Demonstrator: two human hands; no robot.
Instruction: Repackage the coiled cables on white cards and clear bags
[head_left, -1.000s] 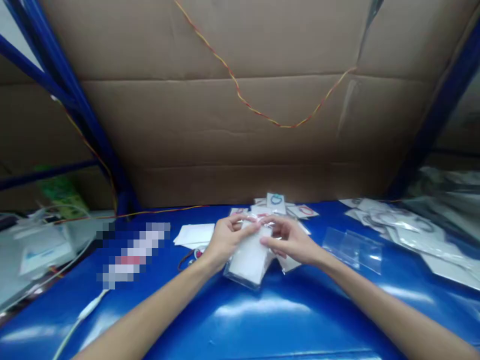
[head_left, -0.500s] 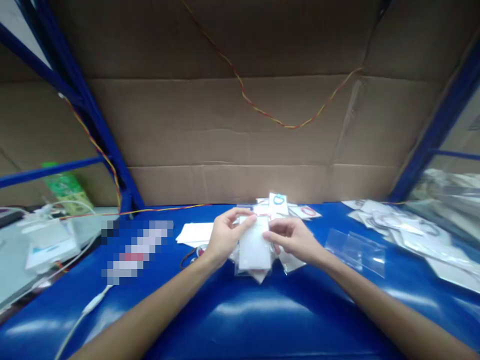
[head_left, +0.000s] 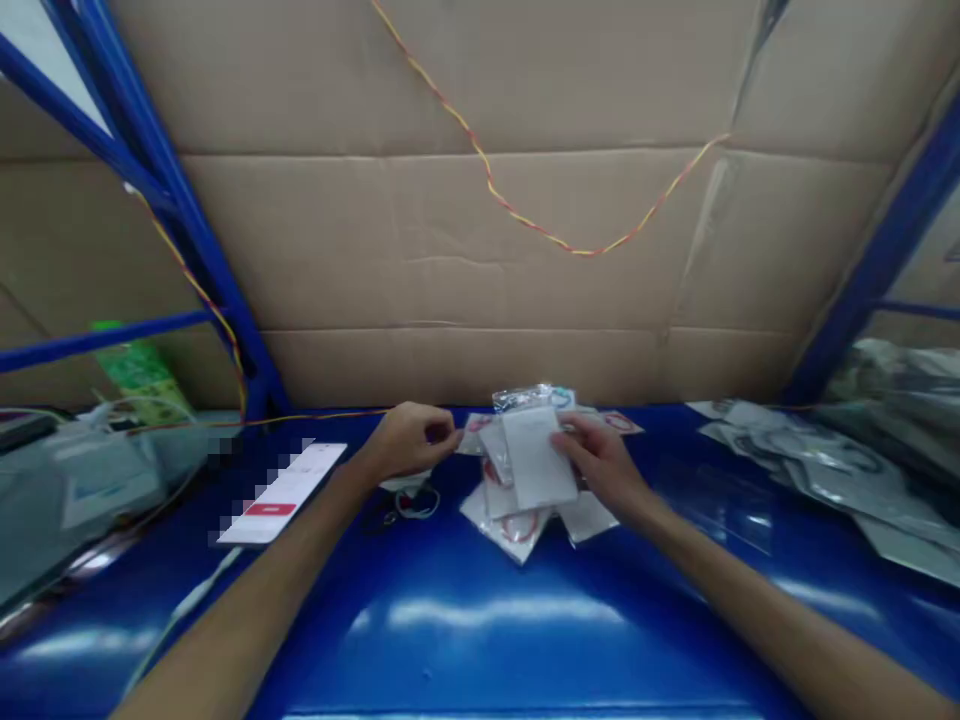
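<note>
While I look over one blue table [head_left: 487,660], I count two hands: since half a second ago the left hand [head_left: 411,440] has withdrawn to nine o'clock, fingers curled, whether pinching anything I cannot tell; the right hand [head_left: 606,462], at three o'clock, pinches one white packet [head_left: 536,465] at the dial's centre, above other packets [head_left: 589,516]. Near six o'clock shows one red loop [head_left: 519,538].

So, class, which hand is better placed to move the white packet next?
Probably the right hand: it holds the white packet by one edge, while the left hand is apart from it.
</note>
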